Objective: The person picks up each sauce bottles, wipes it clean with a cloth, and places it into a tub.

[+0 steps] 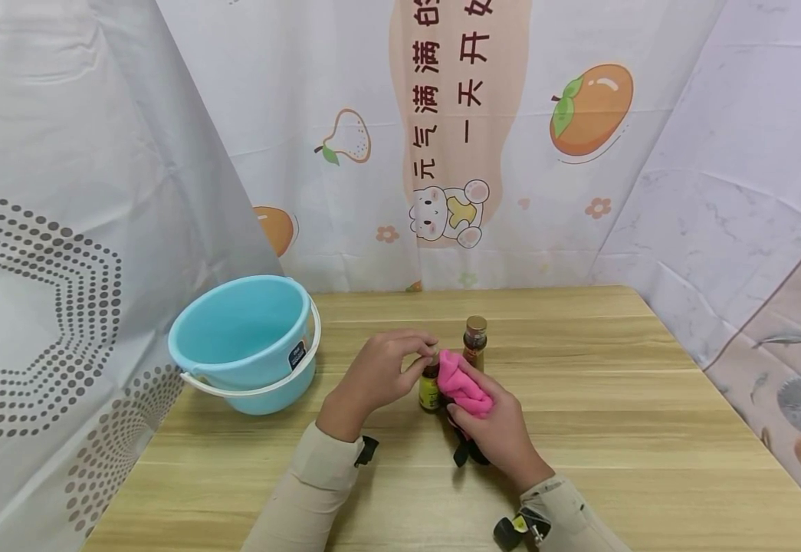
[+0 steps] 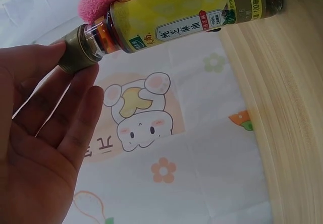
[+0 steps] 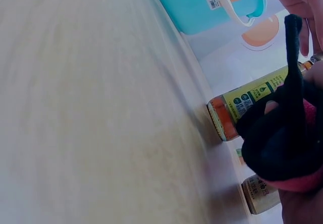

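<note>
My left hand (image 1: 382,372) pinches the gold-brown cap (image 2: 79,50) of a small sesame oil bottle (image 2: 186,22) between thumb and fingers. The bottle, with a yellow-green label, stands upright on the table. In my right hand (image 1: 500,425) is a bunched pink cloth (image 1: 462,383), held against the bottle's side near its neck. A black strap-like loop (image 3: 272,158) hangs from the cloth, below that hand. Just behind the cloth stands a second bottle (image 1: 475,337) with a brown cap, its lower part hidden.
A light blue bucket (image 1: 241,376) with a white handle stands at the table's left side. Behind the wooden table (image 1: 600,383) hangs a printed curtain (image 1: 359,69). A dark wrist strap with a camera (image 1: 510,530) sits at the right cuff.
</note>
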Demonstrator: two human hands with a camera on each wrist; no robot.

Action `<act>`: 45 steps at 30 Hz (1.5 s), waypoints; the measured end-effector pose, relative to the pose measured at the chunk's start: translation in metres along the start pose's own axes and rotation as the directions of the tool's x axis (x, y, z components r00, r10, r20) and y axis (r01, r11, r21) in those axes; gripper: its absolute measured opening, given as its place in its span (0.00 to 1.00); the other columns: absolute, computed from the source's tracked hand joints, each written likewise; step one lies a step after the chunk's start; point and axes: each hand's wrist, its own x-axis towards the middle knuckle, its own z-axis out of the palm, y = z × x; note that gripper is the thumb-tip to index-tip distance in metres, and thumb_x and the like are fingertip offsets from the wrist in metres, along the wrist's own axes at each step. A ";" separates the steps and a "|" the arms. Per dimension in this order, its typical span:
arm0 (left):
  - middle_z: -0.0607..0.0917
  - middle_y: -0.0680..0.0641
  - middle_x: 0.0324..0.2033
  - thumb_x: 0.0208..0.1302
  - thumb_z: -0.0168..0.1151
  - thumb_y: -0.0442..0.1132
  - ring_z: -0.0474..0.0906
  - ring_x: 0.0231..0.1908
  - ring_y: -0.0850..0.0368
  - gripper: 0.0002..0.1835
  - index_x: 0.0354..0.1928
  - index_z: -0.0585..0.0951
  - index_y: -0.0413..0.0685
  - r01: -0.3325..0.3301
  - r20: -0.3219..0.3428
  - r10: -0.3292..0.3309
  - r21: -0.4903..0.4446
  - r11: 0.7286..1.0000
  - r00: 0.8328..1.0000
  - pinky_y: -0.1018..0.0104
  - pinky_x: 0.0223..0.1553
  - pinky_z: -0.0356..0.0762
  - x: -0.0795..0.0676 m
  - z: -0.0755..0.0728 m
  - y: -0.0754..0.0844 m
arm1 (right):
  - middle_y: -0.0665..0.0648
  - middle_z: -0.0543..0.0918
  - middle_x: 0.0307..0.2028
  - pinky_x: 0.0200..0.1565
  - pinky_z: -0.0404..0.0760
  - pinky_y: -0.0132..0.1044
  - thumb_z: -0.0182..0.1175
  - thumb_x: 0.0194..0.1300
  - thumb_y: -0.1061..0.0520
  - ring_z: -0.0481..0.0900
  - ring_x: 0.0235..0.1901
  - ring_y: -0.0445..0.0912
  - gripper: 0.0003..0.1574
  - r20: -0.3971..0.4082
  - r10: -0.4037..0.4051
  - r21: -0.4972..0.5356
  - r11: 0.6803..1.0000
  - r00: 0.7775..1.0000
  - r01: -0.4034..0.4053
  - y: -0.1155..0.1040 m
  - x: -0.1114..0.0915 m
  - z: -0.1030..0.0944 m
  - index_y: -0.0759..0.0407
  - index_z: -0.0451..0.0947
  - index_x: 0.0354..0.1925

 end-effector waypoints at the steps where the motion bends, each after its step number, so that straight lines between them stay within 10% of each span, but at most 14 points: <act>1: 0.91 0.52 0.44 0.65 0.73 0.36 0.88 0.49 0.59 0.03 0.40 0.89 0.48 0.003 0.003 -0.003 -0.001 1.000 1.000 0.66 0.54 0.86 0.000 0.000 0.000 | 0.53 0.84 0.58 0.45 0.86 0.31 0.77 0.58 0.62 0.82 0.45 0.47 0.45 -0.001 -0.009 0.005 1.000 1.000 0.009 0.000 0.000 0.000 0.37 0.75 0.69; 19: 0.89 0.53 0.38 0.66 0.73 0.39 0.86 0.39 0.59 0.10 0.44 0.83 0.46 0.050 0.028 -0.049 -0.035 0.998 0.998 0.66 0.45 0.86 -0.001 0.000 0.000 | 0.55 0.82 0.60 0.48 0.86 0.29 0.76 0.60 0.63 0.82 0.49 0.43 0.45 -0.012 -0.179 0.051 0.982 0.984 0.180 0.002 0.000 -0.002 0.45 0.74 0.72; 45: 0.89 0.55 0.41 0.65 0.74 0.42 0.86 0.42 0.65 0.09 0.44 0.88 0.50 0.046 0.012 -0.046 0.014 0.999 0.999 0.71 0.47 0.85 -0.001 0.003 0.000 | 0.58 0.85 0.42 0.33 0.85 0.32 0.77 0.56 0.63 0.81 0.34 0.43 0.45 0.050 0.092 -0.033 0.995 0.995 -0.090 0.004 0.001 0.000 0.43 0.76 0.69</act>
